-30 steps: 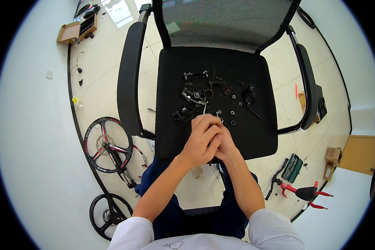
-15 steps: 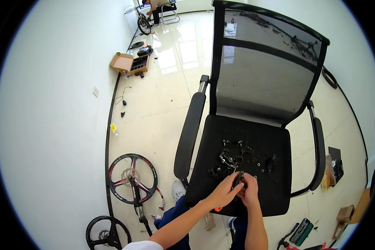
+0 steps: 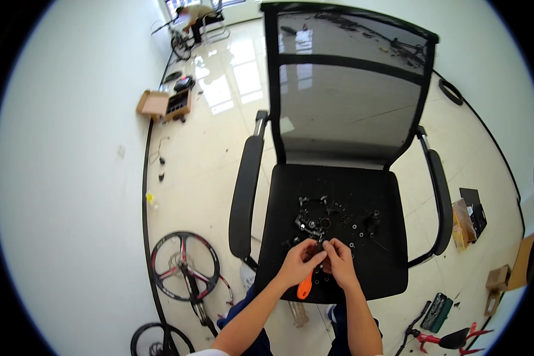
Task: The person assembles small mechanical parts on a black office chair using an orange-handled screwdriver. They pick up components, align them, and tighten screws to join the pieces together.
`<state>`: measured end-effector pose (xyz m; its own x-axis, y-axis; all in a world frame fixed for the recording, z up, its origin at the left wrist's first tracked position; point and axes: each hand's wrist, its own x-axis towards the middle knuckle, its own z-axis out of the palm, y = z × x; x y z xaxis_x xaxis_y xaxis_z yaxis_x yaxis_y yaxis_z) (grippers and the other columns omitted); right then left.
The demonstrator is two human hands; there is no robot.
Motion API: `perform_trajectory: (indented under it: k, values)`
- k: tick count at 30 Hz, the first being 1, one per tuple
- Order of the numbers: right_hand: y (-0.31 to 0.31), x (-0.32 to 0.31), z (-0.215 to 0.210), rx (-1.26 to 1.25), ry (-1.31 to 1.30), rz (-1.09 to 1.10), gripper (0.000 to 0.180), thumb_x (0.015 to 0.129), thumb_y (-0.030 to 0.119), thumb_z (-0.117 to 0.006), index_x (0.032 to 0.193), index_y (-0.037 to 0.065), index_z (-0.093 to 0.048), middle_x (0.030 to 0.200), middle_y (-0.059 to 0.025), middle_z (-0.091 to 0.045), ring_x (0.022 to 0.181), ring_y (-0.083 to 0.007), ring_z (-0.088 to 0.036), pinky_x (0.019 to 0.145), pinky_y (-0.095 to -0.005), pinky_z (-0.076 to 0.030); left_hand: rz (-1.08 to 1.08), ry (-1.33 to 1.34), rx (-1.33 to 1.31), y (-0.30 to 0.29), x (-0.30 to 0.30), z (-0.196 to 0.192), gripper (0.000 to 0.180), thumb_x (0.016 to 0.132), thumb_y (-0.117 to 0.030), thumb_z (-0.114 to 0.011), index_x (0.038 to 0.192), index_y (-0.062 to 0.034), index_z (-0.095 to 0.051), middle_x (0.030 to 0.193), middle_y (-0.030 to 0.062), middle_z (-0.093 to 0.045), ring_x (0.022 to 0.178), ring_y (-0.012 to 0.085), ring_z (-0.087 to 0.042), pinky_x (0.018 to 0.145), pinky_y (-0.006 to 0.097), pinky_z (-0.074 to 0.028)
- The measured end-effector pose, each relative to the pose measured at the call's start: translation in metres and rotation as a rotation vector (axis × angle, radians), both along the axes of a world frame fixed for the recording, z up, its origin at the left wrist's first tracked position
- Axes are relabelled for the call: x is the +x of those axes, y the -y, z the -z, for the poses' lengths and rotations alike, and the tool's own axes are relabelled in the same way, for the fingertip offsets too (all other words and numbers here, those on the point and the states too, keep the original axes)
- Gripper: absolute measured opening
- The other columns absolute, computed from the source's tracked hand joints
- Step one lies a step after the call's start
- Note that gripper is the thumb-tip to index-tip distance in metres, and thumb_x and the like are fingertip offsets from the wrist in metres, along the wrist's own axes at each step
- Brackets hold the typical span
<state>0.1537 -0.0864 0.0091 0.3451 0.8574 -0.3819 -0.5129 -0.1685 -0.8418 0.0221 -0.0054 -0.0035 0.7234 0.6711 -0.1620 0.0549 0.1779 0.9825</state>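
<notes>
Your left hand grips an orange-handled screwdriver, fingers closed; your right hand pinches a small dark part at its tip — both over the black mesh office chair's seat, among the loose black metal parts.

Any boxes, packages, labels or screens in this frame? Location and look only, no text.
Open brown cardboard box: floor by the left wall, flap up, beside a dark compartment tray.
Small brown cardboard box: floor at far right, cube-like.
Flat brown cardboard piece: far right edge, tan.
Brown paper package: floor right of the black chair, next to a flat black panel.
No screens or signs visible.
</notes>
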Motion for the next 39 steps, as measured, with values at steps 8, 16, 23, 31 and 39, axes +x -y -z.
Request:
perform_trajectory:
  k: [8,16,23,31,39]
  values:
    - [-0.004,-0.013,-0.005,-0.080,0.845,0.039,0.029,0.096,0.025,-0.055,0.085,-0.001,-0.053,0.062,-0.0139,-0.060,0.055,-0.0201,-0.061,0.052,-0.0325,-0.044,0.051,0.079,-0.231,-0.001,-0.003,-0.009,0.021,0.095,-0.008,-0.057,0.114,-0.0022,-0.050,0.096,0.0041,-0.061,0.088,0.0108,-0.061,0.074,0.025,-0.051]
    - [-0.007,-0.007,0.021,-0.130,0.867,-0.041,0.044,0.103,0.032,-0.036,0.092,-0.005,-0.056,0.073,-0.0232,-0.061,0.067,-0.0382,-0.061,0.061,-0.0412,-0.046,0.040,0.081,-0.125,0.007,0.004,-0.005,0.030,0.095,-0.004,-0.056,0.121,-0.0007,-0.042,0.108,0.0079,-0.058,0.101,0.0138,-0.060,0.078,0.027,-0.052]
    - [-0.015,-0.005,0.019,-0.003,0.812,-0.059,0.045,0.103,0.033,-0.037,0.089,-0.005,-0.057,0.076,-0.0193,-0.061,0.069,-0.0299,-0.060,0.065,-0.0408,-0.047,0.107,0.123,-0.153,-0.003,0.004,0.004,0.038,0.092,0.003,-0.052,0.127,-0.0059,-0.039,0.113,0.0079,-0.054,0.093,0.0147,-0.060,0.067,0.031,-0.056]
    - [-0.009,-0.007,0.016,-0.116,0.617,-0.109,0.056,0.104,0.047,-0.032,0.077,0.001,-0.051,0.066,-0.0040,-0.050,0.061,-0.0136,-0.047,0.057,-0.0303,-0.042,0.080,0.008,-0.077,0.001,-0.001,-0.011,0.040,0.091,0.006,-0.054,0.128,0.0006,-0.040,0.106,0.0081,-0.059,0.096,0.0125,-0.060,0.085,0.025,-0.047]
    - [-0.010,-0.005,0.006,-0.114,0.650,-0.046,0.048,0.104,0.039,-0.037,0.086,-0.002,-0.054,0.070,-0.0056,-0.057,0.059,-0.0126,-0.053,0.054,-0.0289,-0.045,-0.013,0.059,-0.187,-0.002,0.004,-0.013,0.022,0.094,-0.002,-0.056,0.116,0.0011,-0.052,0.098,0.0049,-0.061,0.085,0.0076,-0.056,0.074,0.022,-0.046]
